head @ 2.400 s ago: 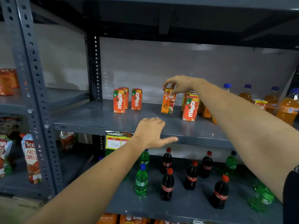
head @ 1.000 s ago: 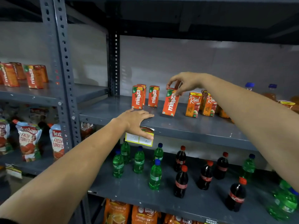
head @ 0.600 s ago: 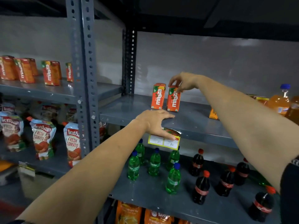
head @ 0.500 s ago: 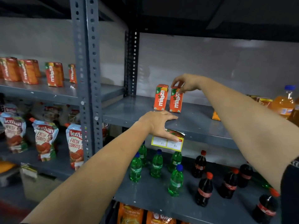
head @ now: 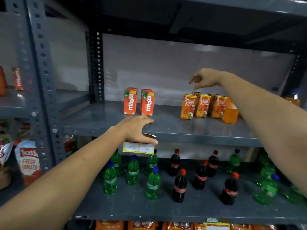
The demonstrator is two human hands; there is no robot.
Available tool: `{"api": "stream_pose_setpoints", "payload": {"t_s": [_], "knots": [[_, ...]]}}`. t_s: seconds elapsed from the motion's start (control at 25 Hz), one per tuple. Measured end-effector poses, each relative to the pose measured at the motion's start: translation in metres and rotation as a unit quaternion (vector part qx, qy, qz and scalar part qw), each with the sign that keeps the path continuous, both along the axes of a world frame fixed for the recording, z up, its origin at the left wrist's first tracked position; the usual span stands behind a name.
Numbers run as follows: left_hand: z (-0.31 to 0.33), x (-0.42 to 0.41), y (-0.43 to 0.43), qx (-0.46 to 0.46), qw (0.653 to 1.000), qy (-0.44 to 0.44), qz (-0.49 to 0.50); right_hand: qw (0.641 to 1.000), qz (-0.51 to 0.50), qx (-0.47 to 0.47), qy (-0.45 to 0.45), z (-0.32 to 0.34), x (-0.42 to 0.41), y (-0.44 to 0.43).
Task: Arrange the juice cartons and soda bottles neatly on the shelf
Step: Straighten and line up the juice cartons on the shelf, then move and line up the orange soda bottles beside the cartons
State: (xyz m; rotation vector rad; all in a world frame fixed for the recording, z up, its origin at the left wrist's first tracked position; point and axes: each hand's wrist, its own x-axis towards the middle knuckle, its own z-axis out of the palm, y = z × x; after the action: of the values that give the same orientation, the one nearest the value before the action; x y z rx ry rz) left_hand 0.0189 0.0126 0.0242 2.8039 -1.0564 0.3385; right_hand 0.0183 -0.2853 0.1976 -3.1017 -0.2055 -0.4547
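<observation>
The right hand (head: 205, 78) hangs empty, fingers loosely apart, above the Real cartons (head: 203, 106) at 2 o'clock on the shelf (head: 166, 128). The left hand (head: 138, 129), flat and holding nothing, braces the shelf edge. Reaching in carelessly could topple the tightly packed cartons or the orange bottle (head: 230, 112).

One head-worn wide-angle view faces a grey metal shelf unit (head: 166, 130) straight on, close enough that both forearms stretch into it from the bottom corners. The middle shelf sits about level with the hands: the left hand (head: 137, 128) near the picture's centre, the right hand (head: 206, 78) higher and further right. The camera tilts slightly down, taking in the soda bottle shelf (head: 166, 211) below the hands. Straight uprights bow at the edges.
</observation>
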Motion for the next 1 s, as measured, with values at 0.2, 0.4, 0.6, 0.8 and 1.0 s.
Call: {"api": "stream_pose_setpoints", "payload": {"t_s": [0.2, 0.4, 0.6, 0.8, 1.0], "knots": [[0.004, -0.015, -0.079, 0.047, 0.996, -0.013, -0.079, 0.991, -0.105, -0.075, -0.027, 0.002, -0.033, -0.084], [0.001, -0.031, -0.158, 0.029, 0.991, -0.031, -0.129, 0.989, -0.119, -0.08, -0.017, -0.013, -0.042, -0.131], [0.008, -0.037, -0.236, 0.03, 0.992, -0.027, -0.116, 0.995, -0.078, -0.05, -0.045, -0.002, -0.038, -0.17], [0.013, -0.049, -0.326, 0.045, 0.993, -0.014, -0.11, 0.998, -0.019, -0.02, -0.053, 0.01, -0.029, -0.222], [0.023, -0.045, -0.378, 0.034, 0.994, 0.033, -0.099, 0.999, 0.013, -0.011, -0.035, 0.009, -0.009, -0.26]]}}
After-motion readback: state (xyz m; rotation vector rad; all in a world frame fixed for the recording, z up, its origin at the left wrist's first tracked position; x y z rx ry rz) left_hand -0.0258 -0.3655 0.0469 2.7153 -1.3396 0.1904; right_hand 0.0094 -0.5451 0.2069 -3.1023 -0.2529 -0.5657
